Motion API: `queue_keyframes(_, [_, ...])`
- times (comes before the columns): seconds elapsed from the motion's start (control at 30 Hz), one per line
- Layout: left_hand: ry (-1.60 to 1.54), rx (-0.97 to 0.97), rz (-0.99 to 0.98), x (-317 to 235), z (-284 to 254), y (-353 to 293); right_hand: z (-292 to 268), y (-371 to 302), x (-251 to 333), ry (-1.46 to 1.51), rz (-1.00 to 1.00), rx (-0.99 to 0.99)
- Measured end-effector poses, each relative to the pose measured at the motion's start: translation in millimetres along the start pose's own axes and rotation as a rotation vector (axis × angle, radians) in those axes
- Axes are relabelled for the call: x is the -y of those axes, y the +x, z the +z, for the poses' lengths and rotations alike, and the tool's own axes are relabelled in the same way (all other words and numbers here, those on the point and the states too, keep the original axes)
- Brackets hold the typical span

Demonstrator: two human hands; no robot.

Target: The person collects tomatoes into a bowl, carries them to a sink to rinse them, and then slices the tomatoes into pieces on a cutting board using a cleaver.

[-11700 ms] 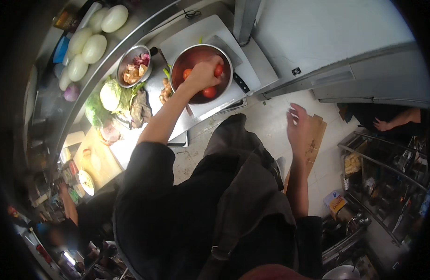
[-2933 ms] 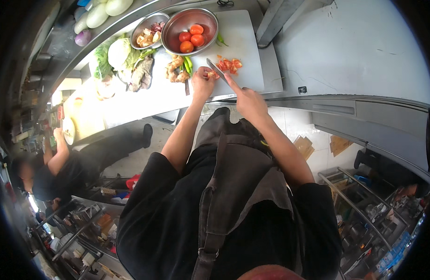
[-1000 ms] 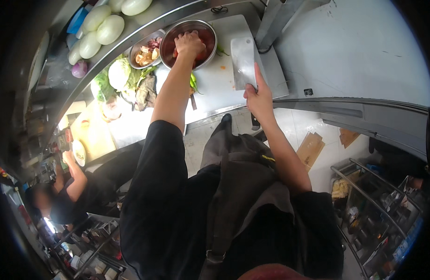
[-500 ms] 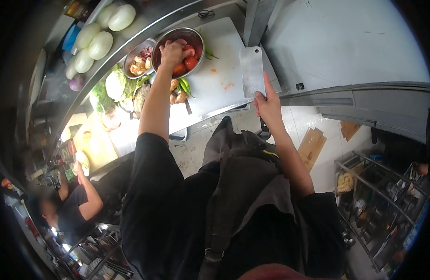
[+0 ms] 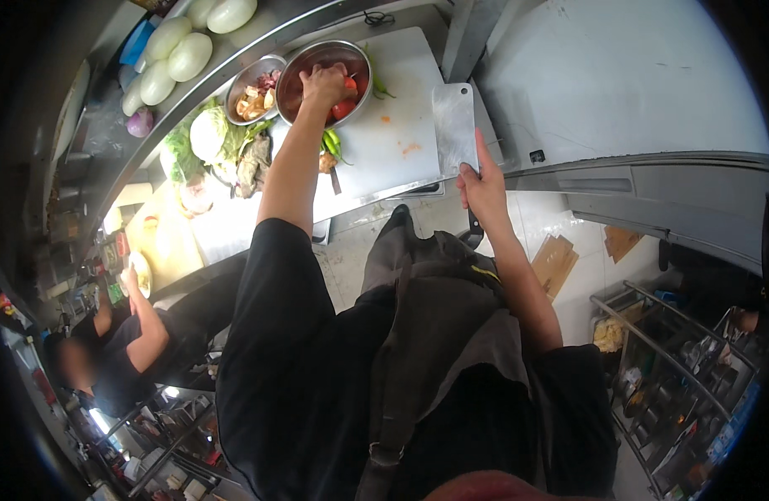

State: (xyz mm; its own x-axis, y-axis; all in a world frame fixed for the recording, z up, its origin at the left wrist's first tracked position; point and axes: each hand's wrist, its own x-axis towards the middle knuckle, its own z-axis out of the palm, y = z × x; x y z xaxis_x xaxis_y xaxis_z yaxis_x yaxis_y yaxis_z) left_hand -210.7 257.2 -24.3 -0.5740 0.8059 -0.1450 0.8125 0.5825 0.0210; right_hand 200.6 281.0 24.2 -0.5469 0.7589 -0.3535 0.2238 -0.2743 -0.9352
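Note:
My left hand (image 5: pixel 324 87) reaches into a steel bowl (image 5: pixel 367 93) of red tomatoes (image 5: pixel 343 109). Its fingers curl down around a tomato (image 5: pixel 351 83), though the fingertips are partly hidden. My right hand (image 5: pixel 484 190) grips a cleaver (image 5: pixel 454 125) whose broad blade lies flat over the right end of the white cutting board (image 5: pixel 405 67). Beside the tomato bowl stands a smaller steel bowl (image 5: pixel 231 107) with pale chunks and reddish pieces. Green chilies (image 5: pixel 332 144) lie by the near rim of the tomato bowl, partly behind my forearm.
Cabbage (image 5: pixel 209 134) and leafy greens lie left of the board. Several peeled white onions (image 5: pixel 189 57) and a purple onion (image 5: pixel 139 123) sit on the upper shelf. A co-worker (image 5: pixel 117 351) is at the far left. Cardboard (image 5: pixel 555 263) lies on the floor; a metal rack (image 5: pixel 668 359) stands right.
My left hand has shifted slightly within the tomato bowl, and my forearm now covers more of the near produce. The cleaver stays almost in place. The whole view has shifted a little.

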Motion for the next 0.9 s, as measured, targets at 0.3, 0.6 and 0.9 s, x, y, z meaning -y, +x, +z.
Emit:
queue_keyframes(0.3, [-0.967,-0.531,0.199,-75,-42,-122,-23,-17,-12,-0.373,-0.253,-0.109])
queue_keyframes(0.6, [-0.983,-0.374,0.267,-109,64,-150,8,-12,-1,-1.004,-0.290,0.110])
queue_keyframes(0.9, [-0.993,-0.411,0.255,-104,81,-148,25,0,17,-1.186,-0.323,0.230])
